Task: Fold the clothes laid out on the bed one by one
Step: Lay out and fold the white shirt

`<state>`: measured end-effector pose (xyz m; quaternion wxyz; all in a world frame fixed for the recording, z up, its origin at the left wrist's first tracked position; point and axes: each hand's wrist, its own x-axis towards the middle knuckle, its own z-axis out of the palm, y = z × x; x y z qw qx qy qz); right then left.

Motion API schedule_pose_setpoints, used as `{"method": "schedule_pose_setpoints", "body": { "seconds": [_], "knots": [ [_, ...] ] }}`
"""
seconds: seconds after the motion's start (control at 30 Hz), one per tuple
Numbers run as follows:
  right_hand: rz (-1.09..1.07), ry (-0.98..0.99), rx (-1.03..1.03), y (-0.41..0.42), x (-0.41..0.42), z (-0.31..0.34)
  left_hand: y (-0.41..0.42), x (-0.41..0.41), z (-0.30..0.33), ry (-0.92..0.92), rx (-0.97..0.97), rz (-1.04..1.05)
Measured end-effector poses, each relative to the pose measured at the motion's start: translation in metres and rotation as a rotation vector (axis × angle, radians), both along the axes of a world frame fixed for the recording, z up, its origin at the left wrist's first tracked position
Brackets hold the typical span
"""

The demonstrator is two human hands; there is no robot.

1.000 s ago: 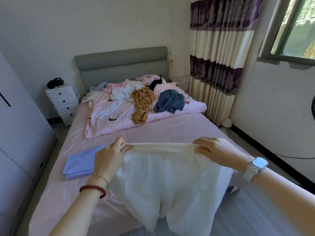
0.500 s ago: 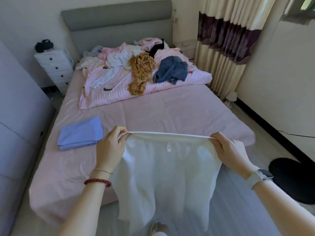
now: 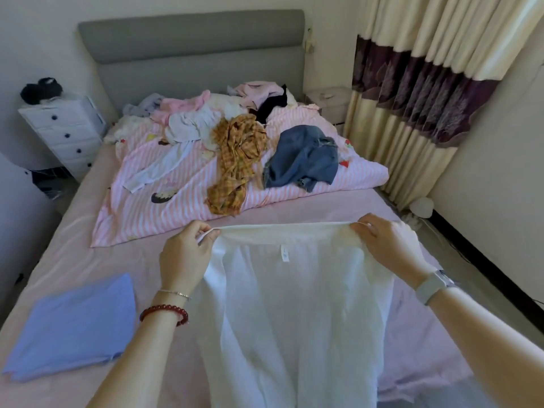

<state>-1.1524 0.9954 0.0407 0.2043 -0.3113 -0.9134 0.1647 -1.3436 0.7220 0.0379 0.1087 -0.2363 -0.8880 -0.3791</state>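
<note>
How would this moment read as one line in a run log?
step: spreading white garment | left hand: pinches waistband | right hand: grips waistband | folded blue cloth: on bed

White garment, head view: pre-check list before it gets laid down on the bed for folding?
1. Left hand grips the top edge of the white garment: ok.
2. Right hand grips the other end: ok.
3. Top edge taut and level between the hands: ok.
4. Bare pink sheet ahead as landing space: ok.
5. Folded blue garment apart from the landing space: ok.
6. Lower hem hanging free: cannot tell, out of frame.
</note>
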Motion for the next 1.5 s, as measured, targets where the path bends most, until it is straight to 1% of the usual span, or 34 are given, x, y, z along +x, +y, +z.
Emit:
{"method": "schedule_pose_setpoints", "body": {
  "seconds": [0.03,0.1,0.23,0.3,0.37,0.4,0.43,0.5,0.57,0.63,0.7,0.8,0.9,0.97,1.0,1.07,1.17,1.23,1.3,1.37,1.43,1.5],
  "knots": [
    [-0.001,-0.056,-0.048,0.021,-0.034,-0.006,0.019,-0.027,-0.007,-0.043,-0.031,0.020],
    [-0.026,-0.080,-0.208,0.063,-0.105,-0.017,0.061,-0.084,-0.019,-0.108,-0.055,0.055],
    [-0.177,0.023,-0.483,0.134,-0.228,-0.056,0.156,-0.184,-0.053,-0.237,-0.008,0.117],
    [-0.229,0.109,-0.623,0.161,-0.270,-0.084,0.200,-0.218,-0.078,-0.410,0.080,0.146],
    [-0.236,0.188,-0.778,0.176,-0.297,-0.118,0.231,-0.236,-0.109,-0.697,0.255,0.149],
    [-0.225,0.186,-0.833,0.179,-0.303,-0.136,0.240,-0.238,-0.126,-0.822,0.319,0.131],
    [-0.211,0.151,-0.878,0.181,-0.306,-0.155,0.246,-0.238,-0.145,-0.891,0.336,0.093],
    [-0.210,0.048,-0.923,0.181,-0.296,-0.196,0.249,-0.229,-0.182,-0.905,0.245,0.033],
    [-0.253,-0.015,-0.932,0.170,-0.267,-0.232,0.240,-0.205,-0.218,-0.897,0.097,0.039],
    [-0.308,-0.055,-0.948,0.155,-0.225,-0.268,0.225,-0.167,-0.252,-0.883,-0.007,0.060],
    [-0.368,-0.075,-0.996,0.135,-0.178,-0.298,0.209,-0.115,-0.275,-0.795,-0.060,0.055],
    [-0.421,-0.118,-0.991,0.103,-0.114,-0.325,0.195,-0.033,-0.293,-0.579,-0.137,0.010],
    [-0.361,-0.182,-1.046,0.073,-0.074,-0.331,0.193,0.032,-0.301,-0.523,-0.195,0.042],
    [-0.247,-0.216,-1.073,0.055,-0.056,-0.332,0.190,0.067,-0.305,-0.498,-0.185,0.023],
    [-0.184,-0.252,-1.076,0.048,-0.050,-0.331,0.187,0.084,-0.308,-0.521,-0.176,0.013],
    [-0.132,-0.323,-1.083,0.041,-0.041,-0.329,0.179,0.112,-0.315,-0.634,-0.158,0.058],
    [-0.145,-0.344,-1.073,0.040,-0.035,-0.328,0.165,0.139,-0.325,-0.785,-0.144,0.204],
    [-0.132,-0.385,-1.044,0.039,-0.036,-0.334,0.155,0.149,-0.329,-0.849,-0.143,0.255],
    [-0.166,-0.462,-1.078,0.036,-0.039,-0.338,0.148,0.156,-0.333,-0.935,-0.159,0.239],
    [-0.229,-0.535,-1.140,0.032,-0.040,-0.337,0.141,0.157,-0.335,-1.028,-0.186,0.176],
    [-0.239,-0.501,-1.135,0.031,-0.038,-0.335,0.138,0.153,-0.335,-1.091,-0.161,0.119],
    [-0.246,-0.351,-1.022,0.031,-0.034,-0.323,0.138,0.146,-0.328,-1.176,-0.045,0.122]
  ]
}}
